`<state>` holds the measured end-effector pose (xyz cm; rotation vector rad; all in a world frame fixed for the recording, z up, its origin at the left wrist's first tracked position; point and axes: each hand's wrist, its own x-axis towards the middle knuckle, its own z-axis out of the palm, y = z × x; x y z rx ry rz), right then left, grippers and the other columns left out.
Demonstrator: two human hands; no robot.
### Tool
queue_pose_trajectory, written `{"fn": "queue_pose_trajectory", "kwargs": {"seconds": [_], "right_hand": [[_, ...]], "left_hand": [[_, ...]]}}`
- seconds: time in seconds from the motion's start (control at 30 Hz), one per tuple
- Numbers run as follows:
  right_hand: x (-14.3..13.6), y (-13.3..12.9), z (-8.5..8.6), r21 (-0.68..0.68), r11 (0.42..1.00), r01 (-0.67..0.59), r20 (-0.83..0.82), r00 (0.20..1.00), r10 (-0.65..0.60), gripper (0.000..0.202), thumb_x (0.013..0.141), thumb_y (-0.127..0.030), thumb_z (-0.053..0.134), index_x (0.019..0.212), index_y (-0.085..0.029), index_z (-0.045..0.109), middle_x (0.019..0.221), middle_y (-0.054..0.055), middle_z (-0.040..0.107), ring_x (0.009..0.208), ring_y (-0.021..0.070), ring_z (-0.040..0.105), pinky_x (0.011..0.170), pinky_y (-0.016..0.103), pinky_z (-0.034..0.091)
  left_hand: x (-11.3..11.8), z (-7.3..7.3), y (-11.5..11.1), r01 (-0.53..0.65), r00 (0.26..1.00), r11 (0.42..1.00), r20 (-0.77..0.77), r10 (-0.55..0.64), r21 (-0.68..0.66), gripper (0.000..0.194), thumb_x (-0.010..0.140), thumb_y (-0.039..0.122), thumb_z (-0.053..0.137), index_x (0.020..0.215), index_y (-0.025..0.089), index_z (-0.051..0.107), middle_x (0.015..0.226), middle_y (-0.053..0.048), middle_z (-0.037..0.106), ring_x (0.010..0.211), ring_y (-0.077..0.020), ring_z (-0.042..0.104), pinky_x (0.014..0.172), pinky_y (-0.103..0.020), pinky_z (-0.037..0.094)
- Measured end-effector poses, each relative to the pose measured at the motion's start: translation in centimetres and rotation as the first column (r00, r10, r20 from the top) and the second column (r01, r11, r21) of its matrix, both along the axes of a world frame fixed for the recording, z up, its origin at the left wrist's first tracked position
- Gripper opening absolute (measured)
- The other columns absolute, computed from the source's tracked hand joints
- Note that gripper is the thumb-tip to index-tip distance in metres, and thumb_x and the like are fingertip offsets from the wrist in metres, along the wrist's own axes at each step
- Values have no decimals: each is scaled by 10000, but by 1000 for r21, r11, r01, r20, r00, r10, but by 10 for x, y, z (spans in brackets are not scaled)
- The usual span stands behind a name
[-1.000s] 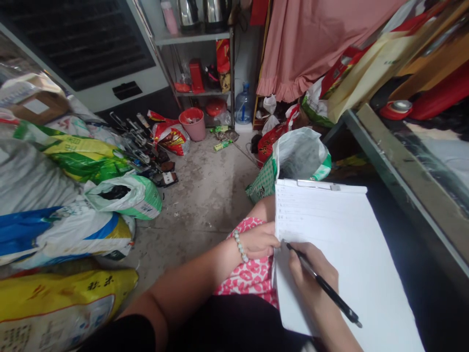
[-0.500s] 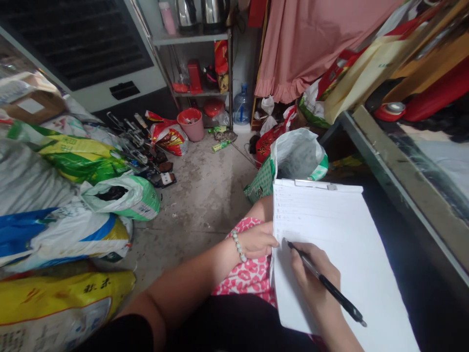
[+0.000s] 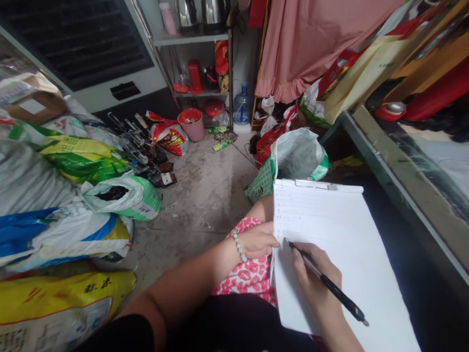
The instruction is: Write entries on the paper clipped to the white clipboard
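A white pad of paper with a metal clip at its top rests over my lap, with faint lines of writing at its upper left. My left hand, a beaded bracelet at its wrist, grips the pad's left edge; its fingers are partly hidden under the pad. In my right hand is a black pen, held in a writing grip, its tip at the paper near the left edge.
An open green and white bag stands just beyond the pad. Full sacks lie at the left. A metal-edged table runs along the right. Farther back are a shelf, a pink bucket and a water bottle.
My right hand and the pen have shifted very slightly to the right. My left hand and the pad look unchanged.
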<state>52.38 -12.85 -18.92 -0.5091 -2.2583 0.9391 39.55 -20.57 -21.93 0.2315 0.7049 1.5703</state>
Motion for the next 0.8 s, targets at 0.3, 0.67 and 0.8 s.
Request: {"fn": "queue_pose_trajectory", "kwargs": {"seconds": [0.3, 0.67, 0.8], "right_hand": [[1, -1, 1, -30, 999, 26, 24, 999, -25, 142, 868, -275, 511, 858, -155, 585, 828, 14, 581, 755, 121, 543, 719, 237, 401], [1, -2, 4, -91, 994, 66, 72, 996, -60, 180, 860, -317, 502, 847, -160, 591, 814, 10, 585, 736, 125, 551, 704, 233, 399], [1, 0, 4, -54, 997, 52, 65, 997, -49, 186, 864, -309, 497, 844, -148, 587, 811, 26, 586, 739, 135, 552, 699, 235, 404]], "left_hand": [[0, -1, -1, 6, 1000, 1000, -6, -6, -1, 528, 504, 65, 588, 1024, 144, 622, 1031, -107, 650, 1026, -263, 574, 854, -361, 416], [0, 1, -1, 10, 1000, 1000, -8, -10, 16, 542, 517, 47, 571, 1048, 146, 615, 1053, -107, 644, 1036, -256, 572, 868, -360, 416], [0, 1, -1, 7, 1000, 1000, -2, -7, 26, 539, 515, 45, 569, 1042, 149, 617, 1033, -102, 651, 1024, -256, 579, 867, -362, 417]]}}
